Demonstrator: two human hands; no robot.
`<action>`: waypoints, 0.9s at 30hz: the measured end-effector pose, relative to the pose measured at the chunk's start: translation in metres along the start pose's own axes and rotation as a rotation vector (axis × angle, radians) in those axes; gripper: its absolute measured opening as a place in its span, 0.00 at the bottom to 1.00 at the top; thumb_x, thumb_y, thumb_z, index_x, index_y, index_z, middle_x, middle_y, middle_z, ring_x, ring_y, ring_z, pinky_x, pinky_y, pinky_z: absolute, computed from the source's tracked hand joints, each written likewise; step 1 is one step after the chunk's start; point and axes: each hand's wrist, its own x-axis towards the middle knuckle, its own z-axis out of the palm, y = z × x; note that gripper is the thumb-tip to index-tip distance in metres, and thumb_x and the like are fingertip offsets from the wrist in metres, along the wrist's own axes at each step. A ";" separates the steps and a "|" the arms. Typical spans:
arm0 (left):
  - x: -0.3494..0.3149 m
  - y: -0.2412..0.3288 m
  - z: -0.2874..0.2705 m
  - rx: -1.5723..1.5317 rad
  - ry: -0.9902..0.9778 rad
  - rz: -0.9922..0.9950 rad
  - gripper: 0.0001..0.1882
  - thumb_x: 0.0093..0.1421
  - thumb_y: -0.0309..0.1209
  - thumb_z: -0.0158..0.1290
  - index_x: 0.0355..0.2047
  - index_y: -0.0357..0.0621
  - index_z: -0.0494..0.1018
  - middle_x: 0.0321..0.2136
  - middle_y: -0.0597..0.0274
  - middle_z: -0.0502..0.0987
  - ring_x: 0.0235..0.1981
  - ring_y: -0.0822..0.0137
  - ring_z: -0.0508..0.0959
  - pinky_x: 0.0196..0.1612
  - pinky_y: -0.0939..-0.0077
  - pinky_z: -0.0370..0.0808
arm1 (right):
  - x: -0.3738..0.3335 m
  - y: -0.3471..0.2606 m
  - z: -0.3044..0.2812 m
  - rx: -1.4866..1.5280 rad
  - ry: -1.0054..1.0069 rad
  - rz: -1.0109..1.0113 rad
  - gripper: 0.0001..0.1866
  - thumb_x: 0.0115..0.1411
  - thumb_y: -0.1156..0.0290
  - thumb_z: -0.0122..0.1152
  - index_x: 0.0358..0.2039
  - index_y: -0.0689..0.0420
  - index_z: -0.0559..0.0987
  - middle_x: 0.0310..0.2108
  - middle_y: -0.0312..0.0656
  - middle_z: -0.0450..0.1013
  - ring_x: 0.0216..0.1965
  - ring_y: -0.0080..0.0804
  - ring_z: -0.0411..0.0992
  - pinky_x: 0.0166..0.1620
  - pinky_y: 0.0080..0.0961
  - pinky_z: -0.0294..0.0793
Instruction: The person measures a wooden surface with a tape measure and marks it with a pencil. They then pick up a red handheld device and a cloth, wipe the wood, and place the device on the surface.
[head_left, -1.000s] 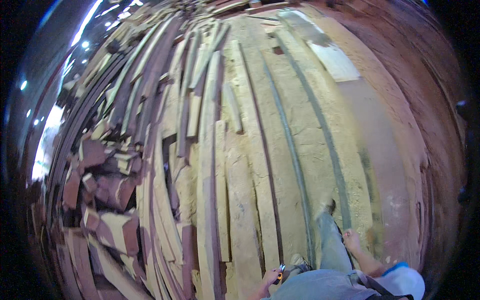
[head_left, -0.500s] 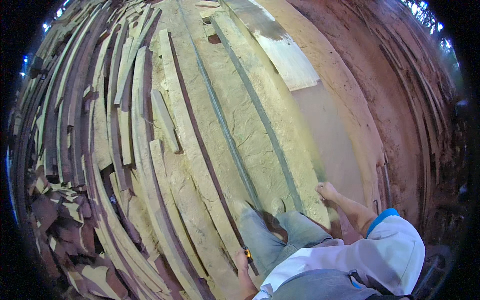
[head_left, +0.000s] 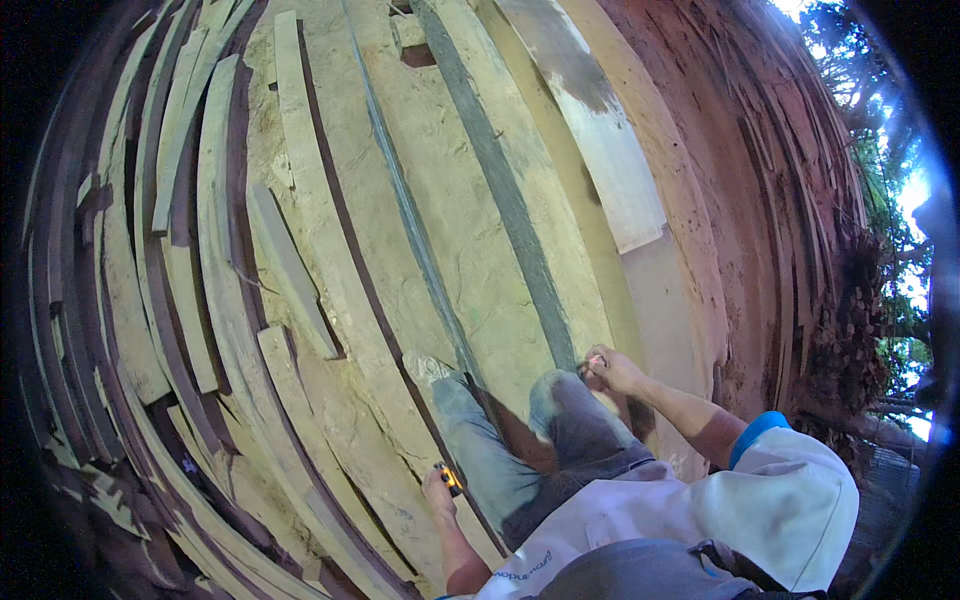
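My left hand [head_left: 438, 490] is closed around a small yellow-and-black tool [head_left: 452, 481], low beside my left leg. Its exact kind is too small to make out. My right hand [head_left: 612, 370] is held just beyond my right knee, fingers curled in a pinch. A small reddish spot shows at its fingertips, but what they hold is unclear. Near that hand, a dark grey strip [head_left: 510, 220] runs away along the pale, dusty surface [head_left: 470, 260]. Left of it lies a thin blue-grey strip [head_left: 405, 205], reaching toward my left knee.
Long timber boards [head_left: 225, 190] lie in rows on the left, with a short loose plank [head_left: 292, 270] among them. On the right, a whitish panel [head_left: 610, 170] borders a tan board edge [head_left: 670, 170]. Reddish ground with thin wood strips [head_left: 785, 170] and foliage [head_left: 900, 250] lie beyond.
The view has shifted and turned, bringing more foliage in at right. My right hand has drawn in toward my right knee. The yellow-and-black tool stays in my left hand.
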 end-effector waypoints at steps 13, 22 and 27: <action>0.012 0.337 0.160 -0.033 -0.237 0.206 0.08 0.58 0.28 0.45 0.25 0.41 0.72 0.20 0.73 0.68 0.22 0.80 0.66 0.25 0.82 0.64 | 0.206 -0.158 -0.027 0.098 -0.310 -0.531 0.10 0.59 0.70 0.50 0.35 0.59 0.78 0.28 0.38 0.73 0.24 0.25 0.70 0.27 0.25 0.71; 0.052 0.503 0.321 0.214 -0.230 0.285 0.11 0.58 0.29 0.47 0.35 0.37 0.76 0.22 0.68 0.73 0.23 0.75 0.70 0.28 0.79 0.67 | 0.356 -0.290 -0.141 0.002 -0.605 0.007 0.16 0.64 0.63 0.45 0.41 0.58 0.77 0.21 0.36 0.70 0.23 0.27 0.70 0.31 0.29 0.71; 0.082 0.566 0.394 0.301 -0.399 0.395 0.12 0.58 0.28 0.47 0.37 0.35 0.76 0.29 0.56 0.78 0.32 0.67 0.77 0.36 0.74 0.72 | 0.414 -0.353 -0.186 -0.025 -0.673 0.107 0.22 0.64 0.61 0.46 0.57 0.53 0.70 0.20 0.32 0.69 0.19 0.20 0.66 0.25 0.21 0.69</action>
